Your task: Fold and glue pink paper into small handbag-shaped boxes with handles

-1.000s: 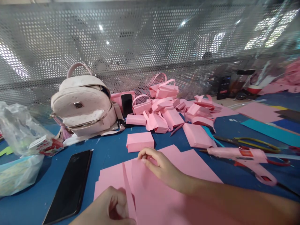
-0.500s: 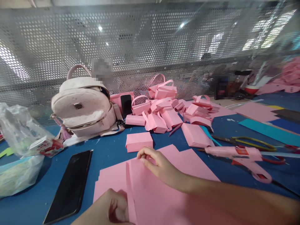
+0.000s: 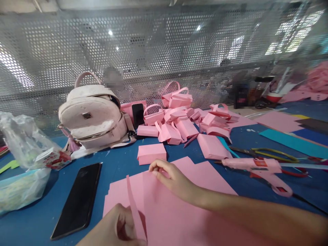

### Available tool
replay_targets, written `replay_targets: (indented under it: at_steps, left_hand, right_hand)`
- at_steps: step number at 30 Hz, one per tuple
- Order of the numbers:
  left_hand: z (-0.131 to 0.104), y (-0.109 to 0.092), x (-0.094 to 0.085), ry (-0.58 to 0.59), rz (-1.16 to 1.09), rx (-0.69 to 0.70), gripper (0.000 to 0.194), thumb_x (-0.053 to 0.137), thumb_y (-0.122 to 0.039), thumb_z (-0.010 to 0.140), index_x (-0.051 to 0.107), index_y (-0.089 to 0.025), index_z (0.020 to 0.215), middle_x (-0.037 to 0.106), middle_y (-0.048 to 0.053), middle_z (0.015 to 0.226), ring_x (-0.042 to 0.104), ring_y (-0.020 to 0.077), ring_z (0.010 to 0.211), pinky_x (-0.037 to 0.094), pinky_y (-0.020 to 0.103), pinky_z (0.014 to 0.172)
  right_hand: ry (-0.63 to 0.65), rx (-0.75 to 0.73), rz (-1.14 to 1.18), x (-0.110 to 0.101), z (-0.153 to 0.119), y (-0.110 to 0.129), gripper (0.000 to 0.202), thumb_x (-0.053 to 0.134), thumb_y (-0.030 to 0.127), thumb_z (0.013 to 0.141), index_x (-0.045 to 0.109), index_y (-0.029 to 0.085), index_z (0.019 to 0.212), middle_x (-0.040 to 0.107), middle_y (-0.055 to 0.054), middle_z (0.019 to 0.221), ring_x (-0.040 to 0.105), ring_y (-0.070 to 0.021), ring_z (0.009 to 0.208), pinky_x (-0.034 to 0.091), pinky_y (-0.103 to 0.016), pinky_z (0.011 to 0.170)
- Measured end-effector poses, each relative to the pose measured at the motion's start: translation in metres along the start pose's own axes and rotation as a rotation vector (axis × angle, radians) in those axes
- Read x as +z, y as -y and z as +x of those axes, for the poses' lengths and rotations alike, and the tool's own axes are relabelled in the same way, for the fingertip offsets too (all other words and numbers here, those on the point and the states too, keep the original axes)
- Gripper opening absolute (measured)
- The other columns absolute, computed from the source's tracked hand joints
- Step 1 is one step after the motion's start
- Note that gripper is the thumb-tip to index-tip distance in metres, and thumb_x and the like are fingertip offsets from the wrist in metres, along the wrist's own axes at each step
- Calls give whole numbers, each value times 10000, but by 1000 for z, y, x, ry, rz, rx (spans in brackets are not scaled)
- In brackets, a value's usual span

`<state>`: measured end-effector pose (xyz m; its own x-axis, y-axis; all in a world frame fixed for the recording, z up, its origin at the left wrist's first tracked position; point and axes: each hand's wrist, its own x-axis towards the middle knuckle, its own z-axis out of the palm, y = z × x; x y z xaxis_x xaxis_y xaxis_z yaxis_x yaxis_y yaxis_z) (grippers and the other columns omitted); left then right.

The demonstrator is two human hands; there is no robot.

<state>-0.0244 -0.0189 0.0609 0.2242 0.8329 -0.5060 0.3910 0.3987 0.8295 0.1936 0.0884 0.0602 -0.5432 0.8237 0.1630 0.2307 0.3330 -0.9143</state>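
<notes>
A narrow pink paper strip (image 3: 135,210) slants up from my left hand (image 3: 116,223), which is closed on its near end at the bottom of the view. Just right of the strip lies a large pink paper sheet (image 3: 176,212), on top of other pink sheets (image 3: 110,196). My right hand (image 3: 174,179) bears on the far left corner of the top sheet, its fingers bent and the thumb pressed close to the forefinger at the edge. A folded pink paper box (image 3: 152,153) sits just beyond that hand.
Left stand a black phone (image 3: 78,198), a plastic bag (image 3: 23,191) and a pale backpack (image 3: 93,119). Small pink paper baskets (image 3: 176,119) are heaped at the back. On the right lie a pink glue gun (image 3: 258,167), scissors (image 3: 275,155) and a turquoise strip (image 3: 292,143).
The pink strip has moved left with my left hand, away from the top sheet, and its far end now leans left. My right hand stays at the sheet's edge.
</notes>
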Motion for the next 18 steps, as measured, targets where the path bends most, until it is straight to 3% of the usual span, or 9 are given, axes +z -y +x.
replay_targets:
  at_steps: [4, 9, 18]
  left_hand:
    - [4, 7, 0, 4, 129, 5, 378, 778, -356, 676, 426, -218, 700, 501, -73, 636, 426, 98, 591, 314, 249, 567]
    - [1, 7, 2, 62, 123, -24, 351, 775, -385, 667, 473, -209, 698, 559, -47, 659, 476, 113, 618, 327, 248, 563]
    - [-19, -19, 7, 25, 137, -52, 301, 694, -340, 726, 417, -229, 765, 712, 0, 691, 573, 135, 607, 384, 249, 563]
  right_hand:
    - [-4, -14, -17, 1, 0, -1, 117, 490, 185, 948, 597, 233, 944, 643, -16, 1009, 602, -187, 970, 446, -318, 878]
    - [-16, -40, -36, 4, 2, -3, 120, 497, 175, 938, 603, 229, 948, 645, -23, 994, 604, -193, 961, 452, -331, 880]
    - [-28, -72, -36, 4, 1, -4, 122, 492, 181, 935, 603, 229, 952, 652, -22, 985, 606, -194, 946, 458, -328, 871]
